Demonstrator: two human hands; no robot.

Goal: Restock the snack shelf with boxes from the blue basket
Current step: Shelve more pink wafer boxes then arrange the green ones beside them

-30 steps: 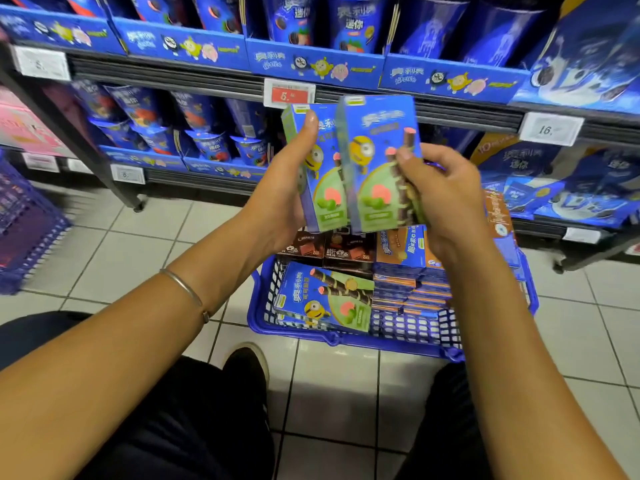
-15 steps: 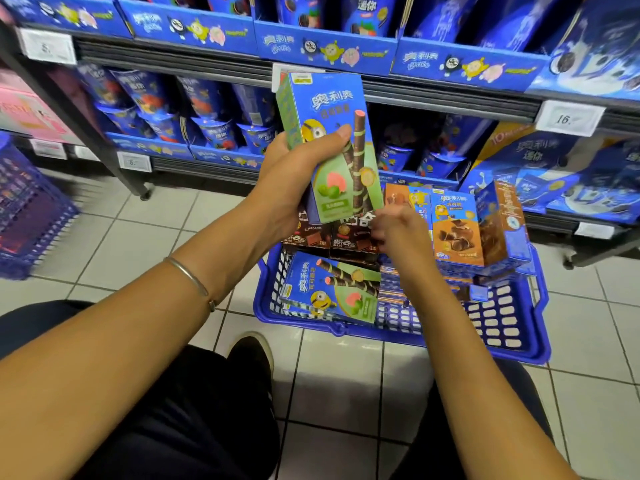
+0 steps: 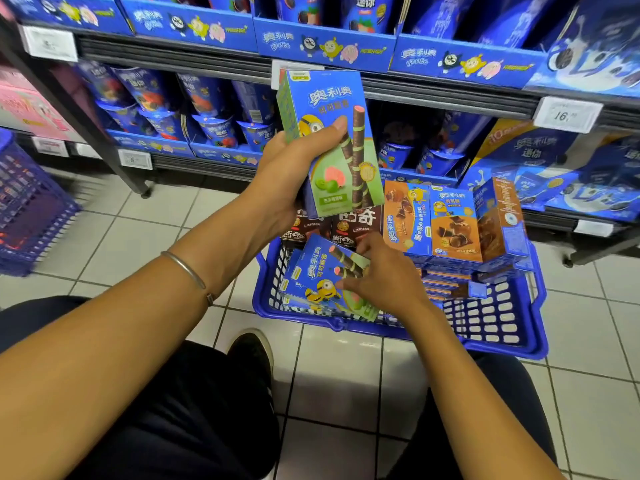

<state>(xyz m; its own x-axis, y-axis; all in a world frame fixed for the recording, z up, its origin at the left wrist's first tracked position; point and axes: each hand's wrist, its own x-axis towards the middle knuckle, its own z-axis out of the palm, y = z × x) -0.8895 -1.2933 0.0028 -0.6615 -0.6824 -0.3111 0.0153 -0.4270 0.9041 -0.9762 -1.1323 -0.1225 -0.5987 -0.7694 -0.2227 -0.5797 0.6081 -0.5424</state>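
My left hand grips upright blue-and-green wafer-roll boxes above the blue basket, in front of the snack shelf. My right hand reaches down into the basket and takes hold of another blue-and-green box lying tilted at the basket's left end. Orange-and-blue boxes stand upright at the basket's far side, and dark brown boxes stand behind my hands.
The shelves hold blue cookie cups and blue display trays. White price tags hang on the rails. A purple crate sits on the tiled floor at left. My knees and a dark shoe are below.
My right hand let go of the raised boxes, dropped into the basket and now grasps a lying box. My left hand kept the boxes raised and tilted them slightly.
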